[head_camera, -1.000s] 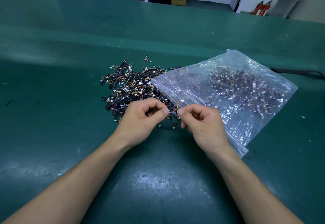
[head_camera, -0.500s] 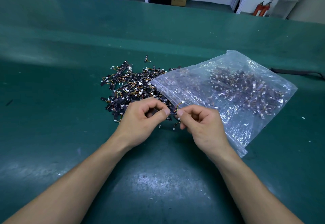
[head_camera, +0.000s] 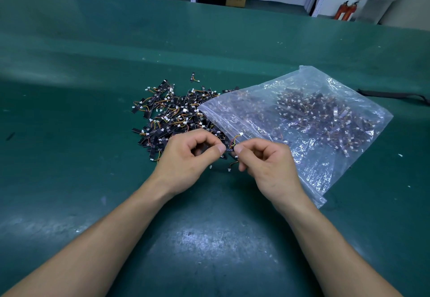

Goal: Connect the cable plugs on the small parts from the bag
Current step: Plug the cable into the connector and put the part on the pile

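Part [head_camera: 229,149]: small flat black strip

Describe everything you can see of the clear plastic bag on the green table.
The bag is clear, crinkled plastic with a zip strip along its left edge. It lies on the green table, right of a pile of parts, its zip edge over the pile's right side. Inside are many small dark parts with orange wires and white plugs, mostly toward the far right. Whether the zip is open cannot be told. The right hand hides part of its near edge; contact is unclear.
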Demonstrator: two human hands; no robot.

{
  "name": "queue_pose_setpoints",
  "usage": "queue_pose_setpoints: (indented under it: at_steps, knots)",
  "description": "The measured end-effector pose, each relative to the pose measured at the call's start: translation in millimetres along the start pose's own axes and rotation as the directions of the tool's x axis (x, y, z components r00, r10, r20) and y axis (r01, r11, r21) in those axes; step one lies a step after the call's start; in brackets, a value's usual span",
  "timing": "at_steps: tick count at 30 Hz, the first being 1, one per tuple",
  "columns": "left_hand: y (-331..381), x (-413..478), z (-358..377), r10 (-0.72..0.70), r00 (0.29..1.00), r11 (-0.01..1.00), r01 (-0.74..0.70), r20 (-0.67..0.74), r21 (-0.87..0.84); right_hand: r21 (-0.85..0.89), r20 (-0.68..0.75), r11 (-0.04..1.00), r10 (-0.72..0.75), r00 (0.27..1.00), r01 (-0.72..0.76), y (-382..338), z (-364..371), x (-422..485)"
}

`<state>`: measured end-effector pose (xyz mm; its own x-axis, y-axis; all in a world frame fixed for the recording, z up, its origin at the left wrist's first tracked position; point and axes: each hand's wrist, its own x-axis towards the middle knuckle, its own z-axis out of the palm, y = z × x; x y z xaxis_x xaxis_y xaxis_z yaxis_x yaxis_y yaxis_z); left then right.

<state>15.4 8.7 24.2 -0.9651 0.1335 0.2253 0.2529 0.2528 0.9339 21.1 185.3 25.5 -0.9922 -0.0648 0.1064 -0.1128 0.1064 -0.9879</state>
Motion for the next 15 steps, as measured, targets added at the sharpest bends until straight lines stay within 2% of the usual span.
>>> queue_pose_setpoints:
  at_steps: [15]
  knots:
    - [-0.5,0.1,-0.7,-0.006,1.0,1.0,0.006,-0.027,0.007,0.048,0.026,0.999,0.013,1.0,-0.014,1.1,0.2,0.1]
